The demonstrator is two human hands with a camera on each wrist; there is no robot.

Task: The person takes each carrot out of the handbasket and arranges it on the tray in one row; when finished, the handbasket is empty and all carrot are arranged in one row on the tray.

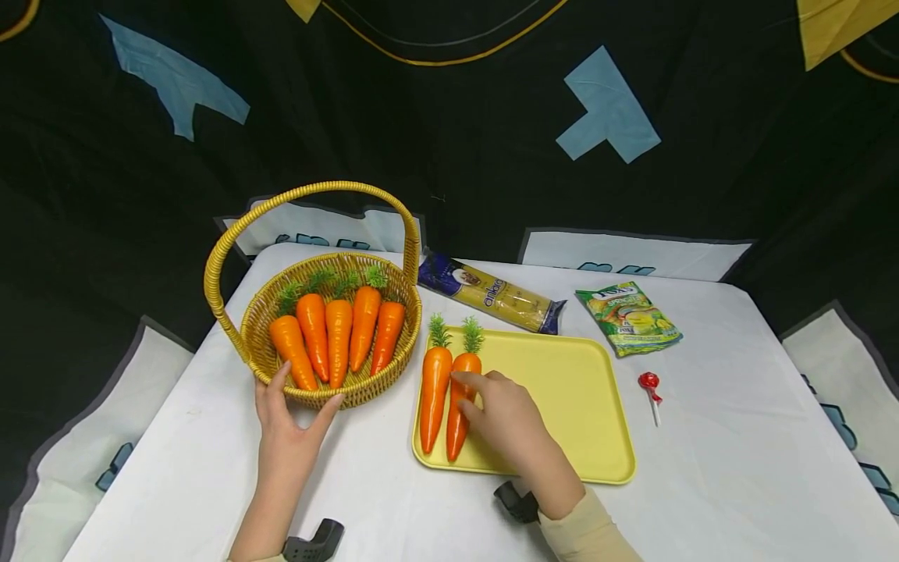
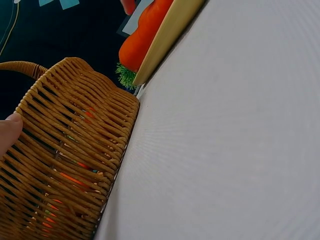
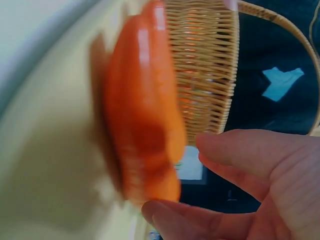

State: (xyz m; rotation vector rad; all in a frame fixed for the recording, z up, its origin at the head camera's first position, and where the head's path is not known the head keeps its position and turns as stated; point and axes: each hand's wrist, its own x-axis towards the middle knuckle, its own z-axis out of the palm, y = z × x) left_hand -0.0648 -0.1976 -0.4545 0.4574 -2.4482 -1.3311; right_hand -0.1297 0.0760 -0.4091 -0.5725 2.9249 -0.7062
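Observation:
A yellow wicker basket with an arched handle holds several orange carrots with green tops. My left hand rests against the basket's near side, thumb and fingers spread and touching the rim; the left wrist view shows a fingertip on the wicker. Two carrots lie side by side on a yellow tray, tops pointing away. Over the right-hand carrot is my right hand. Its thumb and fingers stand apart around the carrot's upper part, as the right wrist view shows; firm contact is unclear.
Behind the tray lies a pasta packet. To the tray's right are a green packet and a red lollipop. All stand on a white-covered table, with a dark patterned cloth hanging behind.

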